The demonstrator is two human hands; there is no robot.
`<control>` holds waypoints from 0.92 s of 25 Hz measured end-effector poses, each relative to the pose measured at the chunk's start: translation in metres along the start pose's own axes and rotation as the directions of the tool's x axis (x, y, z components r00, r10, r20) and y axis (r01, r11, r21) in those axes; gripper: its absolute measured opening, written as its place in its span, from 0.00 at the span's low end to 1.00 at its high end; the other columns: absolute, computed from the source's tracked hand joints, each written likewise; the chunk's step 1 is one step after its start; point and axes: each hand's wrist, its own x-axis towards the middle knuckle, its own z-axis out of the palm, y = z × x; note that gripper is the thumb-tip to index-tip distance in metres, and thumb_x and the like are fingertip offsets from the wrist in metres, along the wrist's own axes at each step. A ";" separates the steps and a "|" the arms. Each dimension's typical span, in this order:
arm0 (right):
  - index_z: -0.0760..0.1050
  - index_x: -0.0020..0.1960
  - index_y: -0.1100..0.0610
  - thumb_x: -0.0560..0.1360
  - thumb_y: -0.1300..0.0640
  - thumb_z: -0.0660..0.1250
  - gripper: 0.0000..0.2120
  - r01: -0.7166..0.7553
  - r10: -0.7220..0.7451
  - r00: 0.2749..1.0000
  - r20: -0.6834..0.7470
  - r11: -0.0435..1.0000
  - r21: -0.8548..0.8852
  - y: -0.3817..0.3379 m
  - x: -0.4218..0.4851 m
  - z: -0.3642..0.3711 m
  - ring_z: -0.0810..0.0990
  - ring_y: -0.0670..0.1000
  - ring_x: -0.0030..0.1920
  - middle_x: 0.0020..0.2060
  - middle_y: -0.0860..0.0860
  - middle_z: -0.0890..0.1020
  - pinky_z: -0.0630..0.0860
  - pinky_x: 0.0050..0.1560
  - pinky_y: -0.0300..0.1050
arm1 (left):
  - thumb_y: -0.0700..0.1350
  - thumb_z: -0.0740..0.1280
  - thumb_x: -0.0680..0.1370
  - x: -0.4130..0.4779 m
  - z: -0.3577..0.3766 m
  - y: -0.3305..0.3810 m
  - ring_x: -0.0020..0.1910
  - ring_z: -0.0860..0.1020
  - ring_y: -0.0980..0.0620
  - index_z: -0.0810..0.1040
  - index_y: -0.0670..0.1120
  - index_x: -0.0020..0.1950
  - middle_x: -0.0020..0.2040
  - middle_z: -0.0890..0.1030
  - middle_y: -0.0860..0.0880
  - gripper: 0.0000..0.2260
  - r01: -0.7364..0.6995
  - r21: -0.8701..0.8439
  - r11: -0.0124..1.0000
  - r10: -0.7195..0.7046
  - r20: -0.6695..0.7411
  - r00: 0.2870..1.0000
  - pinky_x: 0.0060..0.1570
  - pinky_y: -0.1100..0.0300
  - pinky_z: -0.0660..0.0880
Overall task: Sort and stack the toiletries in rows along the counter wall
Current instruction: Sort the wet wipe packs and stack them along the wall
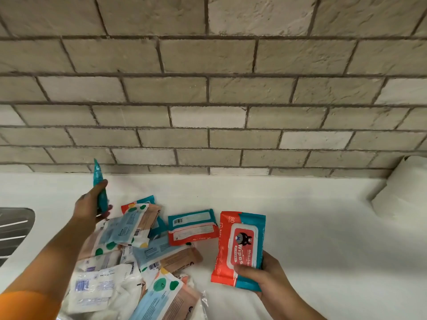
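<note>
My left hand [91, 204] grips a teal wipes pack [99, 181] edge-on, lifted above the counter near the brick wall. My right hand [265, 276] holds a red-and-teal wipes pack [240, 241] by its lower end, label up, just over the white counter [323, 239]. A loose pile of toiletry packs [138, 250] lies between my hands: pale blue spotted pouches, white packets and another red-and-teal pack [193, 226] lying label down.
The brick wall [212, 88] runs along the back of the counter. A metal sink drainer [13, 229] sits at the left edge. A white paper roll [402, 188] stands against the wall at the right.
</note>
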 end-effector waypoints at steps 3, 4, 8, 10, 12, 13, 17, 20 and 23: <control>0.78 0.63 0.57 0.39 0.50 0.90 0.53 -0.016 0.015 0.999 -0.029 0.999 -0.044 0.012 0.001 0.001 0.87 0.58 0.54 0.53 0.56 0.88 0.79 0.63 0.63 | 0.59 0.71 0.73 -0.075 0.037 0.014 0.50 0.79 0.42 0.72 0.46 0.68 0.53 0.77 0.40 0.29 0.113 -0.370 0.922 0.051 0.406 0.912 0.53 0.47 0.77; 0.78 0.63 0.57 0.43 0.53 0.90 0.49 -0.017 0.015 0.999 -0.036 0.999 -0.046 0.015 0.001 0.000 0.87 0.58 0.54 0.52 0.55 0.88 0.80 0.62 0.63 | 0.61 0.71 0.72 -0.102 0.050 0.012 0.51 0.80 0.42 0.74 0.46 0.67 0.55 0.79 0.40 0.29 0.166 -0.428 0.889 0.069 0.483 0.873 0.55 0.43 0.78; 0.76 0.64 0.56 0.54 0.60 0.87 0.41 0.025 -0.028 0.993 -0.112 0.999 -0.031 0.016 -0.008 -0.016 0.87 0.58 0.54 0.52 0.54 0.88 0.81 0.60 0.63 | 0.65 0.61 0.77 -0.187 0.102 -0.022 0.57 0.79 0.37 0.77 0.46 0.68 0.63 0.79 0.38 0.29 0.588 -0.506 0.632 0.116 0.811 0.573 0.60 0.32 0.73; 0.75 0.61 0.54 0.39 0.50 0.90 0.53 0.046 -0.054 0.983 -0.176 0.998 -0.048 0.015 -0.013 -0.029 0.87 0.57 0.52 0.50 0.54 0.88 0.83 0.57 0.63 | 0.65 0.63 0.76 -0.219 0.125 -0.039 0.64 0.75 0.34 0.72 0.44 0.74 0.68 0.74 0.36 0.34 0.729 -0.445 0.521 0.182 0.892 0.415 0.60 0.30 0.71; 0.74 0.59 0.52 0.40 0.51 0.90 0.50 0.047 -0.058 0.973 -0.223 0.997 -0.055 0.011 -0.018 -0.049 0.87 0.57 0.51 0.50 0.54 0.87 0.85 0.51 0.60 | 0.63 0.66 0.74 -0.248 0.143 -0.048 0.67 0.73 0.30 0.73 0.42 0.73 0.71 0.73 0.34 0.34 0.763 -0.446 0.469 0.176 0.893 0.414 0.60 0.25 0.69; 0.74 0.60 0.52 0.48 0.56 0.90 0.44 0.043 -0.054 0.968 -0.245 0.998 -0.050 0.006 -0.022 -0.061 0.88 0.57 0.49 0.50 0.55 0.87 0.86 0.47 0.58 | 0.60 0.67 0.72 -0.260 0.152 -0.051 0.68 0.73 0.29 0.76 0.41 0.71 0.71 0.73 0.34 0.33 0.753 -0.470 0.461 0.160 0.878 0.450 0.60 0.23 0.67; 0.77 0.59 0.54 0.61 0.64 0.84 0.30 0.042 -0.073 0.948 -0.311 0.994 -0.106 -0.015 -0.029 -0.123 0.88 0.56 0.43 0.48 0.57 0.87 0.85 0.39 0.51 | 0.52 0.69 0.70 -0.288 0.177 -0.055 0.69 0.72 0.29 0.80 0.41 0.67 0.71 0.74 0.36 0.28 0.696 -0.482 0.532 0.071 0.844 0.531 0.65 0.21 0.59; 0.75 0.60 0.56 0.64 0.64 0.83 0.28 0.067 -0.087 0.912 -0.400 0.996 -0.062 -0.035 -0.027 -0.174 0.88 0.60 0.39 0.46 0.61 0.87 0.84 0.35 0.49 | 0.51 0.63 0.75 -0.303 0.201 -0.056 0.68 0.74 0.31 0.76 0.42 0.70 0.69 0.77 0.37 0.25 0.633 -0.502 0.589 -0.006 0.781 0.625 0.65 0.22 0.61; 0.69 0.64 0.54 0.72 0.63 0.78 0.26 0.047 -0.151 0.867 -0.474 0.974 -0.223 -0.041 -0.014 -0.219 0.88 0.59 0.43 0.49 0.59 0.85 0.85 0.45 0.56 | 0.46 0.62 0.76 -0.316 0.231 -0.059 0.59 0.80 0.36 0.77 0.47 0.65 0.59 0.84 0.40 0.18 0.524 -0.536 0.661 -0.087 0.639 0.764 0.63 0.34 0.71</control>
